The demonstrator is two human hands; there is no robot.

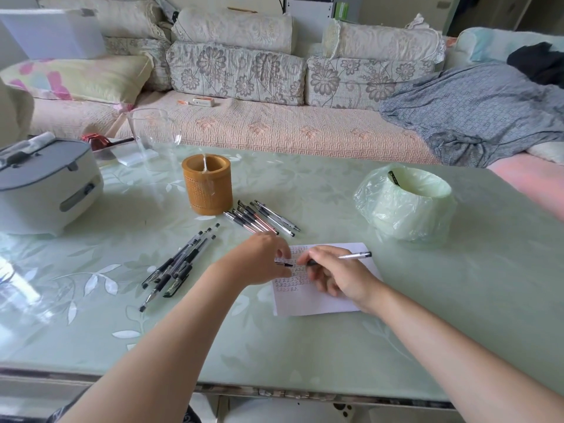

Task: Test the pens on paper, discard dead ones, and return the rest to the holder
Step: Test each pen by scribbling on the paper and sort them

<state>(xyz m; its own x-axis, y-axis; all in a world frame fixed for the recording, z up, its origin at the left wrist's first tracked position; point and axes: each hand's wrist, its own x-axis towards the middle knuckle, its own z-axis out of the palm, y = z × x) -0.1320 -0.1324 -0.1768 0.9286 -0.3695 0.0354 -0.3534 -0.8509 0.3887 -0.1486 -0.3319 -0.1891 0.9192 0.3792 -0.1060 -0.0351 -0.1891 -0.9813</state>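
My right hand [332, 271] grips a clear pen [354, 256] over the white paper [320, 300], which carries rows of small red marks. My left hand [259, 261] pinches a small black pen cap [285, 264] just off the pen's tip. A brown cylindrical pen holder [207, 184] stands behind, with one thin pale stick in it. Several pens [262, 216] lie in a group right of the holder. Another group of several black-gripped pens [180, 264] lies left of my left hand. A small bin lined with a pale green plastic bag [406, 203] sits at the right.
A white and grey appliance [45, 184] stands at the table's left. A clear glass jug [154, 138] and a red tool [97, 140] are behind the holder. A sofa with cushions runs along the far side. The table's front edge [274, 389] is near my body.
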